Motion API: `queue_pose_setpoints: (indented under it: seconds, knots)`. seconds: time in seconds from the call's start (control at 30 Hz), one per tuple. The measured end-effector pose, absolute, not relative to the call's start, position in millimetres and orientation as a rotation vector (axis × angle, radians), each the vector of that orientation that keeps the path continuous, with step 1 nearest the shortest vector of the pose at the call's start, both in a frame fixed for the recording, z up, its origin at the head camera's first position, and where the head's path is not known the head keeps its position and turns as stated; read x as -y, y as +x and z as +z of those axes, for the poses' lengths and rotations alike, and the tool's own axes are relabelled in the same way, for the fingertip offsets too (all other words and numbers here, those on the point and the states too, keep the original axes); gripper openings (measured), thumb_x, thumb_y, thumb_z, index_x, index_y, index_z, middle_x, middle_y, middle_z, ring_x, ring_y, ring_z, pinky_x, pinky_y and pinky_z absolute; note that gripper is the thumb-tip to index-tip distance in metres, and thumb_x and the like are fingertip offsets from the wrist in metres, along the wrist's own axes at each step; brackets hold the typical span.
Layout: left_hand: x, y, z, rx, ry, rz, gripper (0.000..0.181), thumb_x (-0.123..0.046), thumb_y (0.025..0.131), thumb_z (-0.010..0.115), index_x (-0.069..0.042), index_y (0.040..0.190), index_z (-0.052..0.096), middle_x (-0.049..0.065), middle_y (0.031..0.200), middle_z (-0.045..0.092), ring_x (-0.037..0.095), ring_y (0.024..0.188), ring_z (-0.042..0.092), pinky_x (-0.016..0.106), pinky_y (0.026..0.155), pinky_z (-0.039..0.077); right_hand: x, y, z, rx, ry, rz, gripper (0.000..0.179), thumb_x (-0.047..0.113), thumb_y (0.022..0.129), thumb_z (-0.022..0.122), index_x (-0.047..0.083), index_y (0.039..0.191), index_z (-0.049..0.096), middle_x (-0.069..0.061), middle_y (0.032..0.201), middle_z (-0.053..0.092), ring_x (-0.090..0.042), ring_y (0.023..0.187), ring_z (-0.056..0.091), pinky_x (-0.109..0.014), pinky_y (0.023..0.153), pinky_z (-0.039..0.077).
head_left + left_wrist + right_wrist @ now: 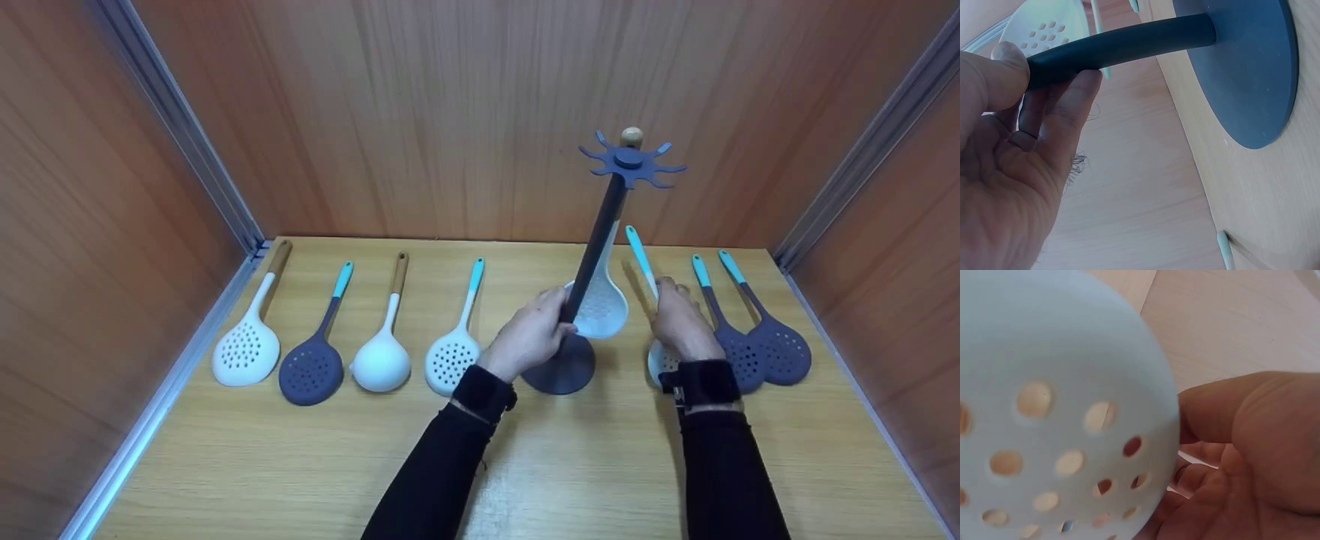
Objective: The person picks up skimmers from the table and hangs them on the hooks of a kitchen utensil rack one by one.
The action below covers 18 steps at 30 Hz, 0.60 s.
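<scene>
My left hand (529,334) grips the dark pole (600,247) of a utensil stand, thumb and fingers round it. The stand has a round base (559,367) and a ring of curved hooks (628,161) on top. Behind the pole hangs a white perforated skimmer (604,307); a round wooden tip (631,136) shows behind the hooks. On the right, my right hand (682,322) holds another white skimmer (1072,382) by its neck, its turquoise handle (640,251) pointing away from me. The hand hides part of its perforated head in the head view.
Left of the stand lie a white skimmer (246,352), a dark skimmer (311,371), a white ladle (381,364) and a white turquoise-handled skimmer (452,360). Two dark skimmers (745,356) lie close together at the right. Wooden panels (450,120) enclose the table.
</scene>
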State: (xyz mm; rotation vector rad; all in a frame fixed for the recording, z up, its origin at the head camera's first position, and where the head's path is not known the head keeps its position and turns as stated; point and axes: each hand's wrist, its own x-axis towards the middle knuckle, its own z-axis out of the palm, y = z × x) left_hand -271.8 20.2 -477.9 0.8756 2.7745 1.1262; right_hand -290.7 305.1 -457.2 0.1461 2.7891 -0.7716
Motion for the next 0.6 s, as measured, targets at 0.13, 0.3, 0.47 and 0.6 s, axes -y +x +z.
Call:
queue_pose_setpoints:
  seconds: [0.13, 0.3, 0.47, 0.6]
  knots:
    - [-20.7, -271.9, -476.8, -2.761, 0.851, 1.132, 0.038, -0.017, 0.12, 0.068, -0.01, 0.155, 0.058, 0.013, 0.157, 0.071, 0.027, 0.145, 0.072, 0.044, 0.121, 0.064, -303.4, -288.3, -456.5, -2.819, 0.1, -0.836, 0.088, -0.018, 0.108, 0.042, 0.003, 0.187, 0.011, -0.042, 0.184, 0.026, -0.067, 0.169, 0.027, -0.077, 0.138, 0.035]
    - [-21.0, -271.9, -477.3, -2.751, 0.831, 1.151, 0.039, -0.016, 0.119, 0.068, -0.011, 0.157, 0.058, 0.013, 0.159, 0.07, 0.027, 0.149, 0.07, 0.045, 0.124, 0.062, -300.9, -286.4, -456.4, -2.914, -0.013, -0.902, 0.094, -0.023, 0.102, 0.046, 0.004, 0.187, 0.016, -0.042, 0.175, 0.037, -0.064, 0.154, 0.046, -0.07, 0.12, 0.051]
    - [-21.0, -271.7, -478.1, -2.779, 0.87, 1.14, 0.037, -0.015, 0.118, 0.07, -0.009, 0.153, 0.06, 0.013, 0.152, 0.073, 0.027, 0.142, 0.073, 0.044, 0.121, 0.063, -298.5, -286.4, -456.3, -3.031, -0.13, -0.903, 0.088, -0.021, 0.1, 0.046, 0.0, 0.183, 0.026, -0.041, 0.151, 0.055, -0.06, 0.134, 0.059, -0.07, 0.11, 0.054]
    - [-20.7, -270.3, -478.1, -2.819, 0.924, 1.125, 0.035, -0.014, 0.117, 0.073, -0.006, 0.148, 0.061, 0.014, 0.144, 0.074, 0.027, 0.134, 0.075, 0.045, 0.116, 0.065, -297.3, -286.5, -454.8, -3.067, -0.161, -0.92, 0.084, -0.021, 0.1, 0.043, 0.0, 0.181, 0.03, -0.042, 0.15, 0.057, -0.06, 0.135, 0.06, -0.072, 0.111, 0.052]
